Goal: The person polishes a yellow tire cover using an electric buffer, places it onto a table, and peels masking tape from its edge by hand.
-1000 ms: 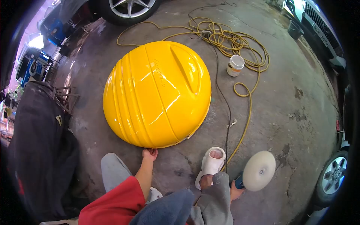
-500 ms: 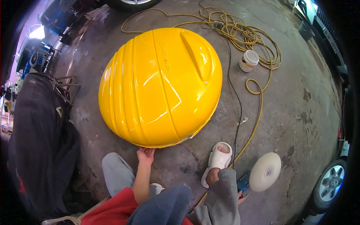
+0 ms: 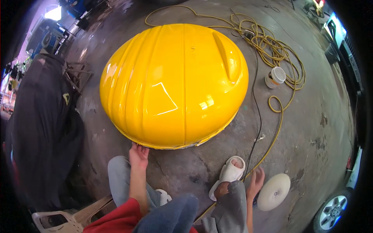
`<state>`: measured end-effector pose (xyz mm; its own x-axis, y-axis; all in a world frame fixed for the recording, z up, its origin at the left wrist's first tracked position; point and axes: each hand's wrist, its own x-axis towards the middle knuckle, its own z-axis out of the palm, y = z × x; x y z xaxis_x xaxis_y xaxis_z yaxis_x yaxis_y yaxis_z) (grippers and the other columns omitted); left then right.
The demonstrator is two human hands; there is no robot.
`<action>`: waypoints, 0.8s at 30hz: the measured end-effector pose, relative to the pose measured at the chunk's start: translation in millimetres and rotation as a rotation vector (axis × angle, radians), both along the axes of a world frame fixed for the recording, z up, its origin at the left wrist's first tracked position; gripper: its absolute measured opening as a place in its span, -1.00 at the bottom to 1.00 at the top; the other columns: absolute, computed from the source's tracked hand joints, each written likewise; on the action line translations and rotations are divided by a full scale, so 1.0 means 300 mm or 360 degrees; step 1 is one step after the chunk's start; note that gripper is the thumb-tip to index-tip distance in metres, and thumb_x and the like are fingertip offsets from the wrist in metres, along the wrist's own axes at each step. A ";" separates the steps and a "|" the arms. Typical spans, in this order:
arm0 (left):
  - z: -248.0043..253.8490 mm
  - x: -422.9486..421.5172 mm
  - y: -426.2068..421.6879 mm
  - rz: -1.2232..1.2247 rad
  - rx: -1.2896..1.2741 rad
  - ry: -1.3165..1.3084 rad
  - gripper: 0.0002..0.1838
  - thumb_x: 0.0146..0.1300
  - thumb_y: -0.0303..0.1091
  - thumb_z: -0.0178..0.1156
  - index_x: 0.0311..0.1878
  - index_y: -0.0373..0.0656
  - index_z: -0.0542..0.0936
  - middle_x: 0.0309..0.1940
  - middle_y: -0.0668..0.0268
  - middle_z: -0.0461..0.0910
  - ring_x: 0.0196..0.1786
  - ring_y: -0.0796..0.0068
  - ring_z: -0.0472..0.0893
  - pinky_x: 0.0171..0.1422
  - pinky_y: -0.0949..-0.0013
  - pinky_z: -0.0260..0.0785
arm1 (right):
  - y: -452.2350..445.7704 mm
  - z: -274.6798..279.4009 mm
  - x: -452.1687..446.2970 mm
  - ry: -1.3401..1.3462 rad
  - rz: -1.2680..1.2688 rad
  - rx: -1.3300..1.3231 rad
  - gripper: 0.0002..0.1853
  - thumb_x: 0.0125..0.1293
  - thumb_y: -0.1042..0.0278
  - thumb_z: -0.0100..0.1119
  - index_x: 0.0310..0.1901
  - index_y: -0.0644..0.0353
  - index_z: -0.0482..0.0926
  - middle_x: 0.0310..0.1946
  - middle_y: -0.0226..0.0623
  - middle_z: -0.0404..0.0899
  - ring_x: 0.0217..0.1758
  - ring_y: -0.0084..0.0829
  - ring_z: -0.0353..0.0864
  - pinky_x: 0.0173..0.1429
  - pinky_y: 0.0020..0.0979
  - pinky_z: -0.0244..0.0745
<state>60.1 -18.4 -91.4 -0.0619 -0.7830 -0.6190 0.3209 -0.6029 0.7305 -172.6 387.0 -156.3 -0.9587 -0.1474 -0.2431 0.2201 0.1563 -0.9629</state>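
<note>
1. The large, glossy yellow, ribbed dome-shaped shell (image 3: 167, 85) lay on the grey concrete floor (image 3: 311, 155) before the person's knees. It looked stiff, light for its bulk, slippery and easily scratched; the rim seemed the safest hold. It appeared larger and its seam straighter than half a second earlier, though the view had shifted too.
2. The polisher with a round, off-white pad (image 3: 274, 192) lay at the right; the right hand (image 3: 254, 182), previously behind it, had risen beside it, fingers extended, grasping nothing visible.
3. The left hand (image 3: 138, 155) touched the near rim; hidden fingertips left its grip uncertain.
</note>
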 end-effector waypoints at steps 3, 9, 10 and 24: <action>0.051 -0.026 -0.024 0.0009 -0.0046 -0.0060 -0.73 0.45 -0.13 -0.12 0.06 0.00 0.44 -0.06 0.41 0.53 0.03 0.44 0.47 0.20 0.30 0.32 | -0.257 -0.055 -0.227 -0.0536 0.0257 -0.0479 -0.49 0.42 0.14 -0.01 0.29 0.21 0.26 0.07 -0.15 0.47 0.14 -0.30 0.46 0.18 -0.33 0.37; 0.079 -0.034 -0.030 0.0041 -0.0071 -0.0063 -0.71 0.44 -0.12 -0.08 0.09 0.01 0.45 -0.01 0.42 0.52 0.05 0.47 0.46 0.19 0.31 0.29 | -0.708 -0.038 -0.343 -0.1119 0.0475 -0.1112 -0.47 0.47 0.00 -0.28 0.31 0.17 0.19 0.25 -0.20 0.33 0.25 -0.26 0.35 0.24 -0.20 0.30; 0.087 -0.035 -0.033 0.0041 -0.0063 -0.0078 -0.71 0.44 -0.12 -0.08 0.09 0.01 0.45 -0.01 0.42 0.52 0.05 0.47 0.46 0.19 0.31 0.29 | -0.733 -0.015 -0.347 -0.1097 0.0514 -0.1164 -0.50 0.48 0.04 -0.29 0.30 0.16 0.20 0.24 -0.25 0.35 0.23 -0.27 0.37 0.24 -0.23 0.30; 0.182 -0.083 -0.252 0.0300 -0.0328 0.0215 -0.62 0.48 -0.13 -0.19 0.20 -0.08 0.40 0.18 0.42 0.45 0.25 0.46 0.38 0.40 0.26 0.11 | -0.912 0.306 -0.340 -0.0904 0.0804 -0.1348 -0.70 0.47 0.27 -0.19 0.14 0.15 0.34 0.09 -0.42 0.46 0.07 -0.47 0.47 0.01 -0.34 0.47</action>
